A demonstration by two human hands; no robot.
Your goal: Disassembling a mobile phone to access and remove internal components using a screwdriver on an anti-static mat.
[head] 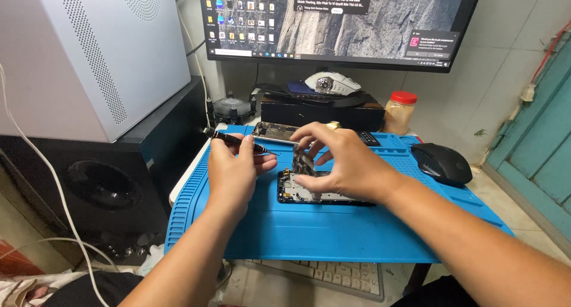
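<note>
Pale tiled wall (511, 39), teal door (544, 140), and a small table (178, 191) under even light.

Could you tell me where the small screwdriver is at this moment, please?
In the head view, the screwdriver is in the left hand, left of centre above the blue mat, its tip pointing right toward the right hand.

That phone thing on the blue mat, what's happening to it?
A person has an opened phone lying on a blue mat. Their left hand holds a small screwdriver. Their right hand pinches a small part just above the phone. A black mouse sits on the mat's right side.
</note>
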